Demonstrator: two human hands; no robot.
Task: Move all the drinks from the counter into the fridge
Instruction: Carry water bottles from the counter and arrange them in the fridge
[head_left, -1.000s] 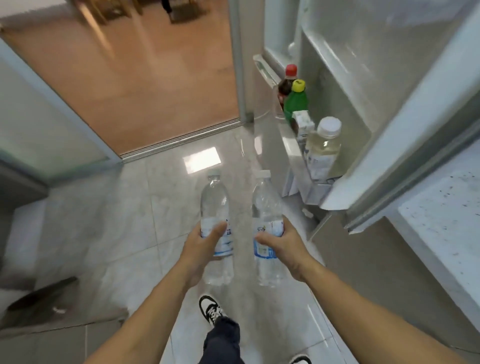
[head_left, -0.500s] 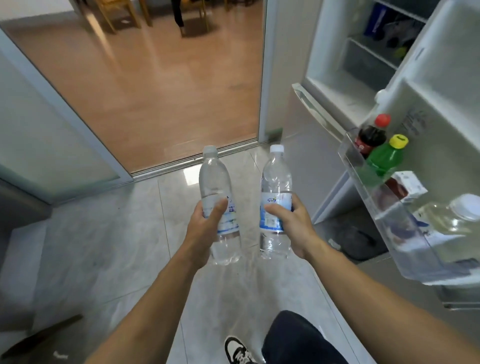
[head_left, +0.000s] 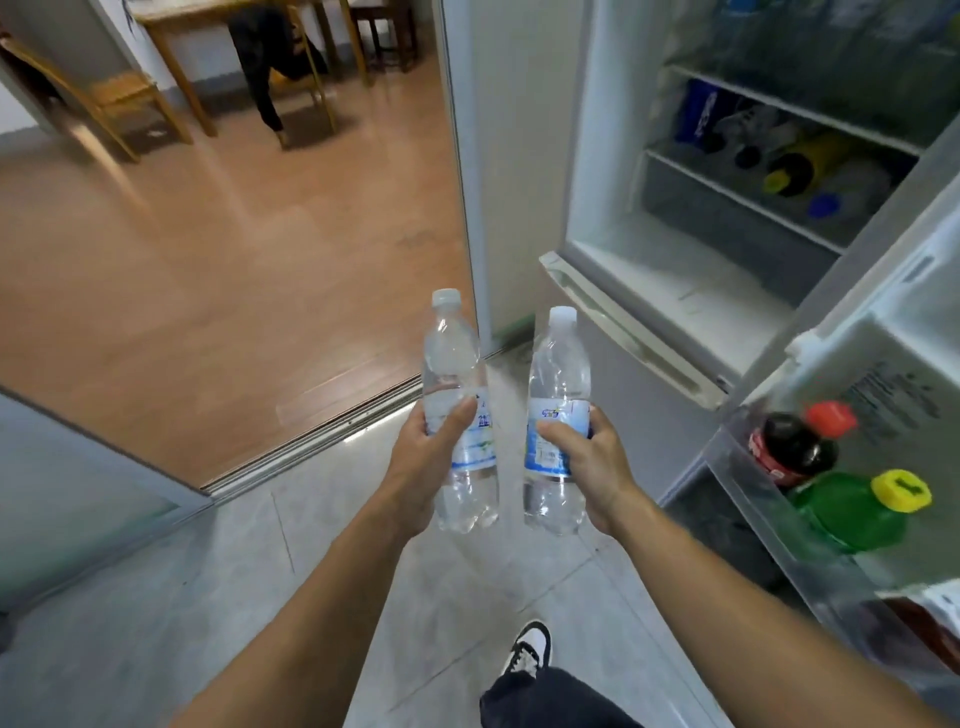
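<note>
My left hand (head_left: 423, 460) grips a clear water bottle (head_left: 451, 364) with a white cap, held upright. My right hand (head_left: 592, 465) grips a second clear water bottle (head_left: 560, 364) with a blue-and-white label, also upright, a little right of the first. Both are at mid-frame above the tiled floor. The open fridge (head_left: 675, 270) stands at the upper right, its shelves holding several bottles and cans. Its door shelf (head_left: 753, 499) at the right carries a dark cola bottle (head_left: 792, 444) with a red cap and a green bottle (head_left: 852, 512) with a yellow cap.
A sliding-door track (head_left: 311, 436) crosses the floor to the left, with wooden flooring beyond. Wooden chairs (head_left: 111, 98), a table and a seated person's legs (head_left: 267, 62) are at the far top. My shoe (head_left: 530, 647) shows below on grey tiles.
The view has swung up and right toward the fridge, so its inner shelves show. Both bottles have risen and stay held in my hands.
</note>
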